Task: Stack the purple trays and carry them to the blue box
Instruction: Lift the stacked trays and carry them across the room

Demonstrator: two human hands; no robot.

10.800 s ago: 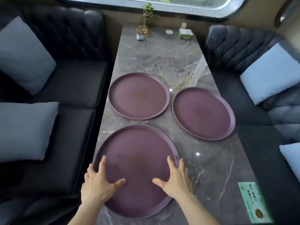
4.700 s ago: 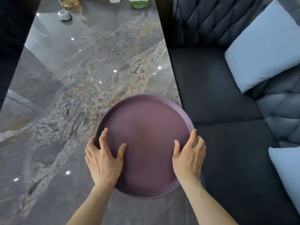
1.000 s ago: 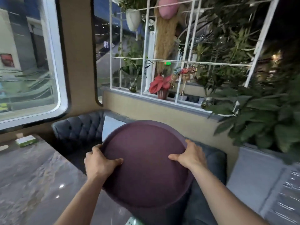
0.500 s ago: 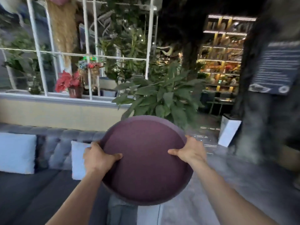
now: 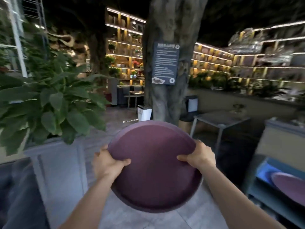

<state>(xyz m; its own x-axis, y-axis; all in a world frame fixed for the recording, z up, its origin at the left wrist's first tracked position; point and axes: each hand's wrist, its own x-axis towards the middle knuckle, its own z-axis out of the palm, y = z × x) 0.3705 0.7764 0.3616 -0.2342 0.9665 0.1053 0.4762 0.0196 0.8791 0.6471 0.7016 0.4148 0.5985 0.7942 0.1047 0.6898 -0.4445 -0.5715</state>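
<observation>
I have the stack of purple trays (image 5: 155, 169) held up at chest height in front of me, left hand (image 5: 108, 160) and right hand (image 5: 198, 156) each clamped on an opposite rim, thumbs over the matte top face. They look round, stiff and shallow-lipped, likely light plastic; I judge the smooth nested rims could slide, so opposite edges are the place to hold. The blue box (image 5: 270, 173) sits low at my right, another purple tray (image 5: 290, 187) lying in it. Beyond stand a rough tree trunk (image 5: 166, 63) and a leafy plant (image 5: 54, 100).
</observation>
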